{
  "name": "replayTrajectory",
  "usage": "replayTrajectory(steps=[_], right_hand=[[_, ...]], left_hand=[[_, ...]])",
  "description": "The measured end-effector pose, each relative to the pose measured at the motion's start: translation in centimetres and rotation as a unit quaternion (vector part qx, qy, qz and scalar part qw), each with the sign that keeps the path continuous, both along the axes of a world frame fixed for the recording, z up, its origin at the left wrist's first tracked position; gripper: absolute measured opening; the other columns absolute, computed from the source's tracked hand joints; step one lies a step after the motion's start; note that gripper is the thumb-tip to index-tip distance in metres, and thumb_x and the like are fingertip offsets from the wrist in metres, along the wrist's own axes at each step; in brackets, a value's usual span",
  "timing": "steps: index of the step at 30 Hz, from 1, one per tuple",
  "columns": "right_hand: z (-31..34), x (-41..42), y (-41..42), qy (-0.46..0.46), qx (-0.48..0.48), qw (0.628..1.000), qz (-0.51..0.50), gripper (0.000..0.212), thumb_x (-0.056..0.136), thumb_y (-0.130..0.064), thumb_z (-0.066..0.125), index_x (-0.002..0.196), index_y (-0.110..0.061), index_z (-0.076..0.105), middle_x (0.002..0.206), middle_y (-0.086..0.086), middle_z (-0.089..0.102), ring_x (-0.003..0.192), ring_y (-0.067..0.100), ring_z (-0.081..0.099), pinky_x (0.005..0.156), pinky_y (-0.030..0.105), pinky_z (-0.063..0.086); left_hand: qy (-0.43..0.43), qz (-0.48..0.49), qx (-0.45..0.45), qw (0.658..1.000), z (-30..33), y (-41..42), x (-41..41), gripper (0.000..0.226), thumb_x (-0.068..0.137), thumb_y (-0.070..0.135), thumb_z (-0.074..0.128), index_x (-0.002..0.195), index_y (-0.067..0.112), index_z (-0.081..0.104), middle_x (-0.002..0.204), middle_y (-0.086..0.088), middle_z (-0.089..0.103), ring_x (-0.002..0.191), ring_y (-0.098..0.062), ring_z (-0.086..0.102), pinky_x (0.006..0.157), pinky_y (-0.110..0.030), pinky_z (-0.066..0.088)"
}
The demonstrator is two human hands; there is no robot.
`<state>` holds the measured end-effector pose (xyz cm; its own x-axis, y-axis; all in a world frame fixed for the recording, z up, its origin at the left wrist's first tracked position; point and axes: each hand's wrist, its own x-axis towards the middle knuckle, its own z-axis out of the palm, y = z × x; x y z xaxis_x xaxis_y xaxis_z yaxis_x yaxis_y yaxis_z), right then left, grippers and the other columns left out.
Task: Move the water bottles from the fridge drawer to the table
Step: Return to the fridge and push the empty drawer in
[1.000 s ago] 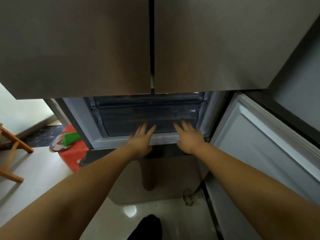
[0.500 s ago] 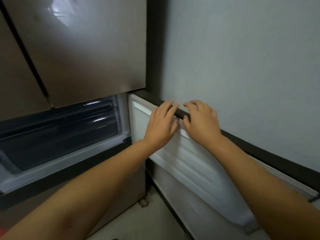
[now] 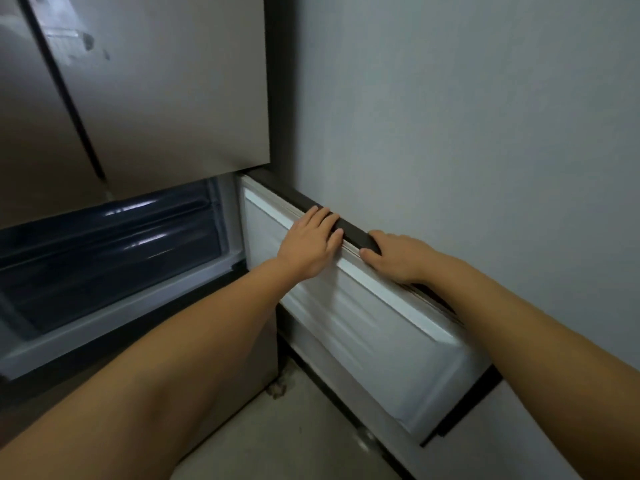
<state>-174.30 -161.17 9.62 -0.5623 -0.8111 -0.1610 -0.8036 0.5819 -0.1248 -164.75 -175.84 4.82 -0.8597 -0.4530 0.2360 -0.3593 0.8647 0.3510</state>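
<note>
Both my hands have slid apart along the open lower door since half a second ago, when they sat almost touching on its top edge; a second ago they were pressed flat against the fridge drawer instead. My left hand now lies palm down on the door's dark top edge, fingers straight and loosely together, the tips draped over that edge, gripping nothing. My right hand sits just beside it, farther from the fridge along the same edge, fingers curled over the far side of the edge and thumb on the near side against the white gasket. Both forearms reach out long from the bottom of the view, elbows cut off.

Left of the door, the fridge drawer shows as a dark, glossy clear front with streaks of glare. I can't make out any water bottles through it; its inside is too dark to read. My right fingertips are hidden behind the door's edge. The door's white inner panel is blurred, and its far corner runs under my right forearm
</note>
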Motion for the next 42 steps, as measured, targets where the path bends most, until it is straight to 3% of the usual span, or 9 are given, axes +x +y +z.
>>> replayTrajectory(steps=[5, 9, 11, 14, 17, 21, 26, 34, 42], right_hand=[[0.9, 7.3, -0.5, -0.063, 0.013, 0.997, 0.043, 0.062, 0.098, -0.055, 0.032, 0.140, -0.011, 0.044, 0.136, 0.013, 0.054, 0.120, 0.028, 0.053, 0.094, 0.034, 0.040], [-0.6, 11.6, -1.6, -0.099, -0.102, 0.984, 0.105, 0.046, 0.105, -0.033, 0.027, 0.129, -0.011, 0.059, 0.137, 0.011, 0.055, 0.126, 0.026, 0.049, 0.103, 0.032, 0.034], [-3.2, 13.0, -2.6, -0.071, -0.144, 0.976, 0.148, 0.040, 0.103, -0.020, 0.033, 0.140, -0.018, 0.048, 0.151, 0.010, 0.039, 0.140, 0.025, 0.033, 0.116, 0.037, 0.024], [-6.0, 15.9, -5.3, -0.020, -0.112, 0.977, 0.182, 0.060, 0.097, -0.011, 0.040, 0.151, -0.033, 0.023, 0.163, 0.007, 0.005, 0.150, 0.026, 0.000, 0.120, 0.054, 0.004], [-7.2, 19.5, -8.6, 0.027, -0.103, 0.976, 0.188, 0.081, 0.091, -0.001, 0.045, 0.152, -0.038, 0.006, 0.161, 0.003, -0.015, 0.148, 0.024, -0.019, 0.117, 0.055, -0.006], [-8.5, 23.2, -13.5, 0.050, -0.152, 0.966, 0.205, 0.082, 0.086, 0.002, 0.046, 0.153, -0.025, 0.008, 0.162, 0.003, -0.015, 0.148, 0.023, -0.019, 0.117, 0.053, -0.007], [-9.2, 25.6, -18.2, 0.037, -0.164, 0.955, 0.246, 0.085, 0.086, 0.002, 0.045, 0.154, -0.020, 0.000, 0.162, 0.002, -0.012, 0.149, 0.020, -0.014, 0.119, 0.053, -0.004], [-9.8, 25.1, -24.6, 0.064, -0.142, 0.930, 0.334, 0.096, 0.088, -0.006, 0.049, 0.150, -0.024, -0.021, 0.158, -0.003, -0.026, 0.146, 0.016, -0.023, 0.116, 0.054, -0.006], [-11.0, 24.0, -30.3, 0.099, -0.148, 0.910, 0.375, 0.094, 0.090, -0.011, 0.048, 0.140, -0.019, -0.032, 0.151, 0.001, -0.037, 0.145, 0.019, -0.027, 0.115, 0.053, -0.012]], left_hand=[[-0.007, 0.039, 0.047, 0.998, 1.3, 2.0, 8.2, 0.055, 0.102, 0.039, 0.030, 0.148, 0.010, 0.030, 0.158, -0.009, 0.023, 0.147, -0.023, 0.016, 0.121, -0.037, 0.013], [0.007, 0.059, 0.088, 0.994, 2.2, 4.5, 16.1, 0.060, 0.099, 0.040, 0.041, 0.149, 0.009, 0.028, 0.157, -0.009, 0.026, 0.146, -0.021, 0.020, 0.121, -0.035, 0.017], [0.002, 0.077, 0.153, 0.985, 3.4, 4.5, 20.1, 0.064, 0.098, 0.039, 0.046, 0.150, 0.011, 0.023, 0.157, -0.007, 0.025, 0.144, -0.020, 0.024, 0.118, -0.031, 0.021], [-0.019, 0.106, 0.195, 0.975, 5.5, 3.5, 26.3, 0.058, 0.098, 0.037, 0.047, 0.149, 0.018, 0.029, 0.154, -0.002, 0.032, 0.139, -0.016, 0.034, 0.107, -0.023, 0.027], [-0.079, 0.113, 0.123, 0.983, 5.5, 3.5, 31.1, 0.052, 0.098, 0.039, 0.044, 0.146, 0.019, 0.037, 0.153, 0.001, 0.034, 0.142, -0.014, 0.029, 0.111, -0.025, 0.023], [-0.245, 0.196, -0.074, 0.947, 1.7, 3.5, 33.3, 0.061, 0.098, 0.045, 0.037, 0.149, 0.014, 0.027, 0.161, -0.006, 0.011, 0.149, -0.019, 0.004, 0.118, -0.046, -0.009], [-0.240, 0.313, -0.169, 0.903, -2.6, -0.8, 34.6, 0.069, 0.098, 0.034, 0.038, 0.153, 0.020, -0.001, 0.159, -0.019, -0.009, 0.148, -0.035, -0.007, 0.108, -0.052, -0.024], [-0.161, 0.420, -0.155, 0.880, -5.5, -9.9, 35.1, 0.085, 0.091, 0.022, 0.048, 0.150, 0.033, -0.012, 0.156, -0.024, -0.019, 0.142, -0.040, -0.026, 0.108, -0.053, -0.028], [-0.207, 0.407, -0.132, 0.880, -5.0, -17.3, 36.4, 0.088, 0.091, 0.023, 0.048, 0.147, 0.039, -0.018, 0.155, -0.022, -0.024, 0.134, -0.032, -0.037, 0.116, -0.052, -0.011]])
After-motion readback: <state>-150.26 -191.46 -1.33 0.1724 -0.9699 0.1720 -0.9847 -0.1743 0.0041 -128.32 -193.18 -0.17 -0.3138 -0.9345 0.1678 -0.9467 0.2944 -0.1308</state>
